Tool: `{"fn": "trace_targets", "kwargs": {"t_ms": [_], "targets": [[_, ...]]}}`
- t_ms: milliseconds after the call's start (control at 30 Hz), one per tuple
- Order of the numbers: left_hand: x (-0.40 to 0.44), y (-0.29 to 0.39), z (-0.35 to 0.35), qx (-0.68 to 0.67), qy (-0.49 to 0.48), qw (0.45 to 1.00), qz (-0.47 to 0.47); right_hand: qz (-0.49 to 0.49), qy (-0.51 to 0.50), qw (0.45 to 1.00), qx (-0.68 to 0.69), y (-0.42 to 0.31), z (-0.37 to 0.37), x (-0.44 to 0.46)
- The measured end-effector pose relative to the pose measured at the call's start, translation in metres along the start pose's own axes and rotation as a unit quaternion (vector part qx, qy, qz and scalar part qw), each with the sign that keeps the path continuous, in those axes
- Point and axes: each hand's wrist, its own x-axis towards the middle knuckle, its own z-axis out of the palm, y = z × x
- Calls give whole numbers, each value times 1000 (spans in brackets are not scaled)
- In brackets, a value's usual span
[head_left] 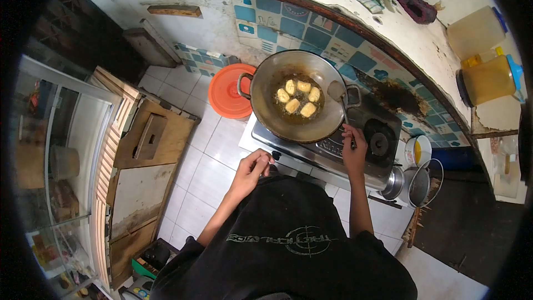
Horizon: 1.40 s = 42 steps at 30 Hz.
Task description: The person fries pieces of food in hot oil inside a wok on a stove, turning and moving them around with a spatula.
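My right hand [355,143] is closed around the handle of a metal spatula [336,90]. The spatula's rounded head rests against the right inner wall of a large wok [272,123]. Several pale yellow pieces of food [292,105] sit apart from each other in bubbling oil [294,80] at the wok's bottom. Close to the front edge of the stove [300,154], my left hand [254,168] is held with its fingers curled together, and nothing shows in it. The wok stands on the stove's left side.
An orange round lid or basin [230,91] is left of the wok. The stove's bare right burner [379,143] lies beyond my right hand. Pots [394,183] and a bucket [420,153] stand at the right. A wooden cabinet [141,175] is on the left; a shelf [411,28] overhangs the tiled wall.
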Motion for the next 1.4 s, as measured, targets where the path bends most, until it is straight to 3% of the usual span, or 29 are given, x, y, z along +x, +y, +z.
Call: {"fn": "trace_targets", "kwargs": {"t_ms": [167,267,367,567,667,767,867,1167,1267,1400], "targets": [[0,-1,0,-1,-2,1000,-1,-21,27,999,-2,28,18,2],[-1,-1,-2,-3,3,1000,3,43,35,991,122,37,38,5],[-2,-2,-3,0,7,1000,6,103,-4,984,148,29,44,5],[-3,0,-3,-4,14,1000,10,86,-58,983,152,10,36,-11],[-3,-1,-3,-2,12,1000,10,23,-67,991,116,11,21,-14],[-1,-3,-2,1,4,1000,4,39,-39,995,79,6,7,-7],[0,-1,0,3,-3,1000,1,-18,-5,999,37,13,6,1],[-2,-2,-1,-3,7,1000,5,112,27,976,185,11,26,7],[-3,-3,-2,-1,9,1000,4,141,42,973,176,-6,15,16],[-4,-1,-2,-1,6,1000,3,145,-3,989,37,-45,-12,33]]}}
